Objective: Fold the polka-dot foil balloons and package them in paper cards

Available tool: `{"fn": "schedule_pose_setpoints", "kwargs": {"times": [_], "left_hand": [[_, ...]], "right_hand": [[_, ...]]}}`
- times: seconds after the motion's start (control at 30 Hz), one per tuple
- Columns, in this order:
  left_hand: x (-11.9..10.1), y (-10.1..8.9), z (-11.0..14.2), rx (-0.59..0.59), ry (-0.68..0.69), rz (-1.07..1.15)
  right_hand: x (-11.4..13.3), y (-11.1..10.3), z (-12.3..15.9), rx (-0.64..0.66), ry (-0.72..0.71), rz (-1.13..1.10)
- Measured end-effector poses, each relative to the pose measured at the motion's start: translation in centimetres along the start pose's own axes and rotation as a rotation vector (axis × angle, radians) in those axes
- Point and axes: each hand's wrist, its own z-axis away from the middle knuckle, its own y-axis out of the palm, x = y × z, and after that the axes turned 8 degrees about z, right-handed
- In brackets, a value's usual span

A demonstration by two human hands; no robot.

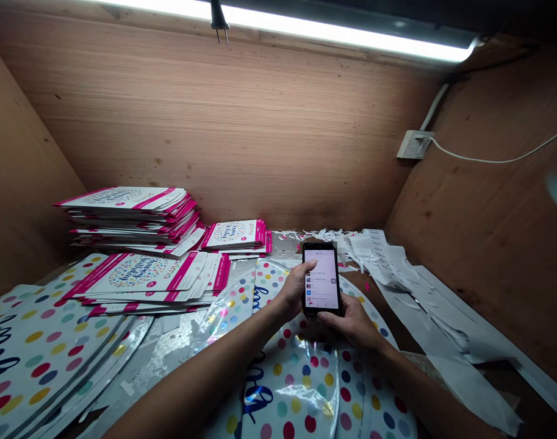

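Observation:
A black-framed smartphone (321, 283) stands tilted up in front of me, its lit screen showing a list too small to read. My left hand (295, 289) grips its left side, thumb over the upper part of the screen. Around the lower right corner closes my right hand (349, 316), its thumb at the bottom edge. The fingers behind the phone are hidden. Below both hands lie glossy round polka-dot balloons (301, 378), flat and overlapping, with dark blue lettering.
Printed pink-and-white packages (127, 219) are piled at the back left, with smaller stacks beside them. More flat polka-dot sheets (44, 341) lie at the left. White paper strips (397, 274) run along the right. A wall socket (415, 144) and a hanging plug (218, 21) are above.

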Motion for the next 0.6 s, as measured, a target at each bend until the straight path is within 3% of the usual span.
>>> {"fn": "schedule_pose_setpoints", "kwargs": {"times": [0.6], "left_hand": [[-0.23, 0.26, 0.22, 0.026, -0.011, 0.044]], "right_hand": [[0.4, 0.07, 0.15, -0.006, 0.019, -0.017]]}}
